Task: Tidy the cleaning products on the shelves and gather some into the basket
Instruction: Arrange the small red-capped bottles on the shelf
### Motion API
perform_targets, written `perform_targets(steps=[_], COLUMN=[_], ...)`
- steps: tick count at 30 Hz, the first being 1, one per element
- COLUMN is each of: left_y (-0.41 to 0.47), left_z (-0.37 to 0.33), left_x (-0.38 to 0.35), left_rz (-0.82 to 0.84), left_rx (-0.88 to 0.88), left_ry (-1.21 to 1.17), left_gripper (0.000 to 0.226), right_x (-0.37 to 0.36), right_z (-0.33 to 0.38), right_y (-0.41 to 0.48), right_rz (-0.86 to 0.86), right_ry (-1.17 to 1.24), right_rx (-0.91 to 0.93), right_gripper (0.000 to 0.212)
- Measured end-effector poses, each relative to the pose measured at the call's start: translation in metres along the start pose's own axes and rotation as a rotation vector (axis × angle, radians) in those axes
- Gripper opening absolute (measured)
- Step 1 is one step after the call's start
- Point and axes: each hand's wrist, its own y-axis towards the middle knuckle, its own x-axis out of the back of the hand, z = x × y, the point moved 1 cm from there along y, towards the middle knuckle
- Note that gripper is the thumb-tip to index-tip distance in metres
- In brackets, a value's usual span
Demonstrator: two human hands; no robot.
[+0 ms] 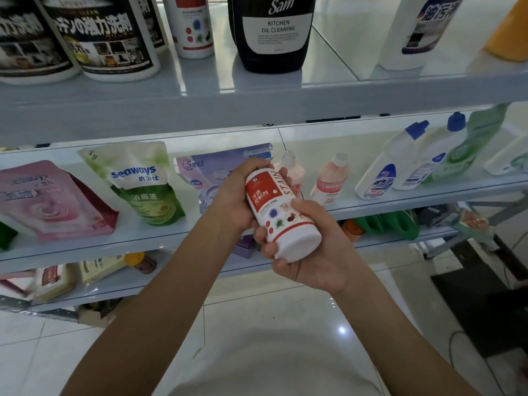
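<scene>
Two hands on one product, dead centre of the view: a white bottle (281,212) with a red label, held in the air in front of the middle shelf (143,238) and touching no shelf. The left hand (237,201) is wrapped round its upper end and covers the cap completely, so the kind of top cannot be told. The right hand (311,252) cups the lower end from below, fingers curled up the side, thumb lying across the label. The bottle tilts, base toward the camera and down to the right.

Behind it, a purple pouch (205,178) is half hidden by the left hand. A pink bottle (291,167) peeks out past the fingertips, with a second pink bottle (330,181) in clear view beside it. Further left stand a green pouch (143,184) marked Seaways and a pink pouch (51,201). Off to the right are white bottles with blue caps (383,167), leaning.

Up on the top shelf (200,90), everything is cut off by the frame edge. There is a black bottle (274,35) reading Kitchen Oil Cleaning, white tubs (105,35) with black labels, and a red-labelled white container (194,27) much like the one in hand.

Down on the bottom shelf (114,284) it is mostly blur: an orange cap (134,257), something green (394,224), little else readable.
</scene>
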Motion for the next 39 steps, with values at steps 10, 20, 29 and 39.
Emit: perform_targets(steps=[10,20,29,39], left_y=[-0.007,-0.017,-0.025,-0.038], left_z=[-0.004,-0.017,-0.016,-0.013], left_x=[-0.002,-0.008,-0.012,-0.012], left_rz=[0.080,-0.021,0.153,-0.054], left_rx=[-0.064,-0.273,-0.199,-0.403], left_ry=[0.050,0.315,0.061,0.349], left_gripper=[0.015,0.014,0.014,0.022], right_x=[0.007,0.019,0.010,-0.012], right_z=[-0.004,0.008,-0.002,-0.001], right_y=[0.004,0.011,0.006,0.007], right_rz=[0.056,-0.171,0.101,-0.250], right_ry=[-0.445,-0.502,-0.545,-1.114], right_rx=[0.119,0.295,0.188,0.345], right_gripper=[0.042,0.065,0.063,0.040])
